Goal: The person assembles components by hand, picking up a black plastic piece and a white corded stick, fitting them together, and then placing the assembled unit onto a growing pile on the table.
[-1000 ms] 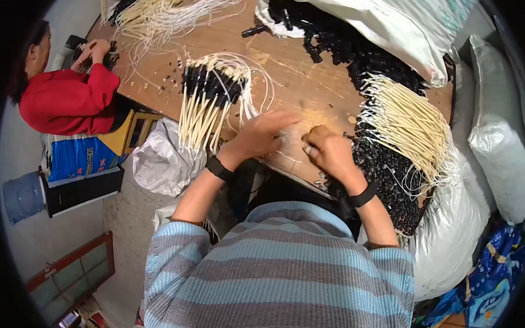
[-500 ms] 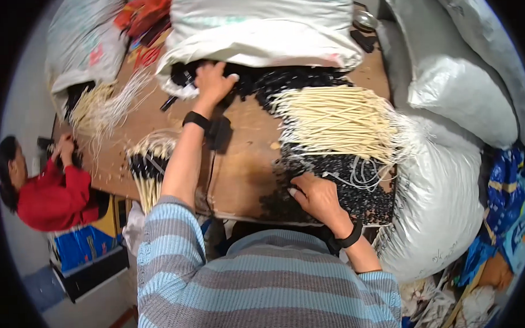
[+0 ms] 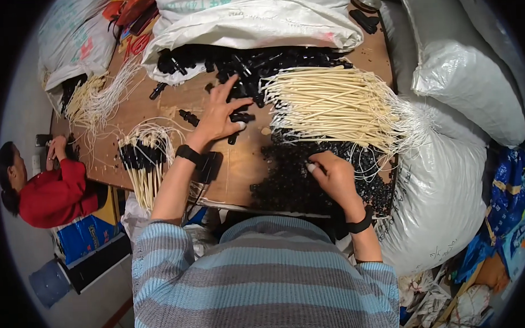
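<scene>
My left hand (image 3: pixel 219 116) is stretched over the table with its fingers spread, among black plastic fittings (image 3: pixel 242 117) that lie under and beside it. More black fittings (image 3: pixel 259 63) spill in a heap from the mouth of a white woven sack (image 3: pixel 252 25). My right hand (image 3: pixel 337 177) is closed in a pinch low over a spread of small black pieces (image 3: pixel 286 177); what is between its fingertips is too small to make out. Beyond it lies a thick stack of cream tubes with white cords (image 3: pixel 330 106).
A bundle of cream tubes with black fittings (image 3: pixel 144 156) lies left of my left forearm, near a dark box with a cord (image 3: pixel 209 167). Full silvery sacks (image 3: pixel 443 198) crowd the right edge. A co-worker in a red top (image 3: pixel 58 191) sits at far left.
My left hand has drawn back from the sack's mouth toward me, and black fittings now lie on the board around it. My right hand has moved slightly right and away from me.
</scene>
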Available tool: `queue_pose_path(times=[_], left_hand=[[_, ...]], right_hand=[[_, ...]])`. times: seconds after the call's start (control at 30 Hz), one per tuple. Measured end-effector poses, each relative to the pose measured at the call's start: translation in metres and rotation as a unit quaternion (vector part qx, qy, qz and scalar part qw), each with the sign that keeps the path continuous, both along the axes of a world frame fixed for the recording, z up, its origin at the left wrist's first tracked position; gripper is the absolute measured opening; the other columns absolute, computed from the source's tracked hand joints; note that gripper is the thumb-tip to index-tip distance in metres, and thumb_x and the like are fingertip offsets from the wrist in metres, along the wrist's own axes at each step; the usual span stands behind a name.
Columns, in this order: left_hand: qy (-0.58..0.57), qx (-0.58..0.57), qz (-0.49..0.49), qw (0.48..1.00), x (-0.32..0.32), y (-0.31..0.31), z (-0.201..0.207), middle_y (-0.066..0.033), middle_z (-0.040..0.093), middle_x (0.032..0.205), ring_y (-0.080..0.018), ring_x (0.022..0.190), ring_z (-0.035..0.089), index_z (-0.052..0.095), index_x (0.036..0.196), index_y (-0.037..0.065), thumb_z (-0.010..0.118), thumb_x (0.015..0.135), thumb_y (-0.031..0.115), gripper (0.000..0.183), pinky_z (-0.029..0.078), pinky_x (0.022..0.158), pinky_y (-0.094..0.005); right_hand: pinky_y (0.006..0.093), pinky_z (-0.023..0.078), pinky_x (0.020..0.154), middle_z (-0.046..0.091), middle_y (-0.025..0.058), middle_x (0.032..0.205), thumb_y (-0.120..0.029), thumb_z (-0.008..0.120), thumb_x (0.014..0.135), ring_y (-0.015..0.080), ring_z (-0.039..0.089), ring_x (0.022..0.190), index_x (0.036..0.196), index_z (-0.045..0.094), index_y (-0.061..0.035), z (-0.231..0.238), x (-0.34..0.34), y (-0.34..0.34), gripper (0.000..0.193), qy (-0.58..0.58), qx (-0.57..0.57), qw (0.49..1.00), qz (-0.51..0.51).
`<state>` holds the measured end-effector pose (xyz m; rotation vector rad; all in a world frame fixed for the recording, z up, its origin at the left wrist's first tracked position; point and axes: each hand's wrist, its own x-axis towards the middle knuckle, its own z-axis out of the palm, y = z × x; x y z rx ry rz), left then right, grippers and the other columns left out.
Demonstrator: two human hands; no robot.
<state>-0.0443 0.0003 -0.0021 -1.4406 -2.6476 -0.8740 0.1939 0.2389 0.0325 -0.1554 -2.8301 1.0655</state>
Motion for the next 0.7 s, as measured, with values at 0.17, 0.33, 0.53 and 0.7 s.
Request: queue_pose_path(times=[0.17, 0.33, 0.53, 0.7], left_hand=[[0.016, 0.007, 0.006, 1.000, 0.034, 0.000, 0.037, -0.0117, 0.041, 0.146, -0.0346, 0.119, 0.050, 0.067, 0.114, 0.016, 0.070, 0.064, 0.007, 0.051, 0.043, 0.100, -0.0454], [0.004, 0.090, -0.194, 0.977, 0.098, 0.019, 0.015, -0.0051, 0.061, 0.119, -0.0281, 0.106, 0.058, 0.067, 0.102, 0.013, 0.069, 0.058, 0.002, 0.045, 0.052, 0.080, -0.0379], [0.007, 0.005, -0.112, 0.994, 0.098, 0.006, 0.005, -0.0035, 0.061, 0.118, -0.0269, 0.102, 0.058, 0.068, 0.100, 0.013, 0.068, 0.062, 0.001, 0.040, 0.050, 0.081, -0.0373], [0.035, 0.052, 0.007, 0.998, 0.092, -0.014, 0.010, -0.0061, 0.065, 0.107, -0.0271, 0.095, 0.059, 0.068, 0.100, 0.009, 0.069, 0.066, 0.000, 0.035, 0.049, 0.080, -0.0364]], right_hand=[[0.0333, 0.049, 0.061, 0.066, 0.0114, 0.082, -0.011, 0.070, 0.080, 0.0276, 0.064, 0.070, 0.091, 0.069, -0.0047, 0.002, 0.003, 0.016, 0.013, 0.005, -0.004, 0.998, -0.066], [0.0369, 0.048, 0.063, 0.063, 0.0109, 0.087, -0.005, 0.068, 0.077, 0.0313, 0.063, 0.075, 0.094, 0.068, -0.0065, 0.006, -0.012, 0.026, 0.017, 0.049, 0.182, 0.978, -0.088], [0.0406, 0.047, 0.061, 0.058, 0.0106, 0.084, -0.001, 0.067, 0.072, 0.0328, 0.060, 0.073, 0.086, 0.061, -0.0062, -0.007, -0.016, 0.041, 0.016, 0.039, 0.231, 0.968, -0.085], [0.0419, 0.045, 0.064, 0.058, 0.0117, 0.080, -0.005, 0.068, 0.074, 0.0333, 0.056, 0.074, 0.082, 0.058, -0.0052, 0.006, -0.018, 0.038, 0.013, 0.106, 0.213, 0.971, -0.034]])
